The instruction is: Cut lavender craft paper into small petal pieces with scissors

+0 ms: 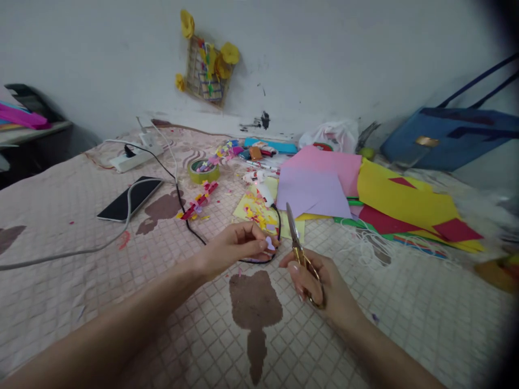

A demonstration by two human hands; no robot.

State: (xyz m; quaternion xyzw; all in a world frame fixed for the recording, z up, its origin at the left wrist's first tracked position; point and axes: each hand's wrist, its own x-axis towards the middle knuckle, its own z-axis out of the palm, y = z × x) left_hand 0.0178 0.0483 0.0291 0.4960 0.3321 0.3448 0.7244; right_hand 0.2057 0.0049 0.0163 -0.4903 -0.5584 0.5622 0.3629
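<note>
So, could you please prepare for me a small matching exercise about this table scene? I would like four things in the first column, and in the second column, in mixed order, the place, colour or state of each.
Column one
1. scissors
2. small paper piece
3. phone
4. bag

Column two
A. lying on the patterned cloth, with a black screen
B. blue, at the far right by the wall
C. held in the right hand
D. pale purple, at the fingertips of the left hand

Right pairs: 1-C, 2-D, 3-A, 4-B
</note>
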